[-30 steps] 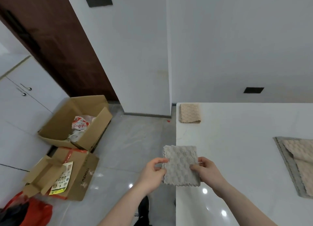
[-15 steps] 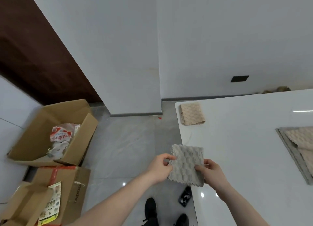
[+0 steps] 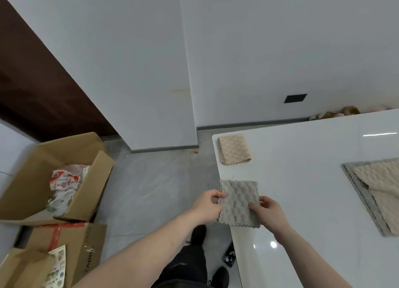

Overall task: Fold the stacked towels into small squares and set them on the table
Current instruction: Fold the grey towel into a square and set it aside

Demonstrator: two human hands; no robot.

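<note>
A: Starting far out to the left of the hands, two cardboard boxes sit on the grey tiled floor, the open one showing crumpled packaging inside.

B: And now the action. The left hand pinches the left edge of the grey folded towel, thumb on top, fingers curled under.

A: The right hand matches it, thumb pressed on the lower right part, fingers tucked behind. A grip on each side looks meant to keep the layers from springing open.

B: Where is the towel exactly?

A: Up between the two hands, over the near-left edge of the white table. Whether it touches the top, I cannot tell. It reads as a small square already, so I judge the fold is done and setting down is what's left.

B: Beyond the hands, a beige folded towel lies flat by the table's far-left corner.

A: Likely the spot for finished ones, so this grey piece may land just beside it.

B: Off to the right of the right hand?

A: The stack of unfolded towels, beige over grey, well apart from the hands, waiting.

B: The surface?

A: Glossy white, throwing back ceiling lights. Slick, so a folded square could slide. White walls behind, a brown door up left, a dark plate low on the wall.
</note>
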